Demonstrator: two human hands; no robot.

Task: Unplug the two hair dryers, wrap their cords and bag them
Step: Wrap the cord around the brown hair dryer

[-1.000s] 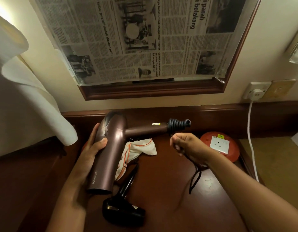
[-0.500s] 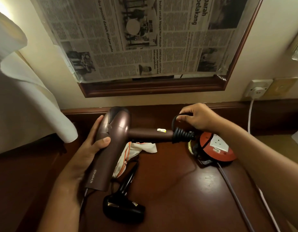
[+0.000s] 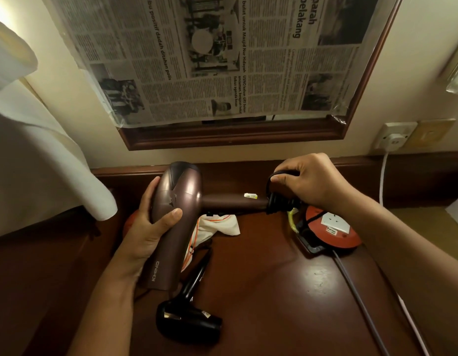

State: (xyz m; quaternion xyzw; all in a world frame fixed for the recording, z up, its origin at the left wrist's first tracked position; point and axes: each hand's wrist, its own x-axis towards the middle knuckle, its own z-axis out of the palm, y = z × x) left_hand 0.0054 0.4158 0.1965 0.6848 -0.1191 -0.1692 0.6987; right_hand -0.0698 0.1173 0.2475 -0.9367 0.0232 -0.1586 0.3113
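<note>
Fingers point(image 3: 280, 179) of the right hand point(image 3: 310, 181) pinch the cord point(image 3: 274, 176) at the brown dryer point(image 3: 176, 222), gripped by the left hand point(image 3: 150, 227); wrapping under way, black dryer point(image 3: 188, 322) and bag point(image 3: 217, 226) untouched on the counter point(image 3: 287, 291)

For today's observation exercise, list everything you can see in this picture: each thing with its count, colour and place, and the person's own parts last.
brown hair dryer: 1, metallic brown, held above the desk, handle pointing right
cord: 1, black, coiled round the handle's end
black hair dryer: 1, black, lying on the desk, front centre
cloth bag: 1, white with orange drawstring, on the desk under the brown dryer
extension reel: 1, red with white socket, desk right
desk: 1, dark brown wood
newspaper: 1, black and white, covering the framed mirror
wall socket: 1, white, wall right, white plug in it
left hand: 1, grips the brown dryer's body
right hand: 1, pinches the cord at the handle's end
</note>
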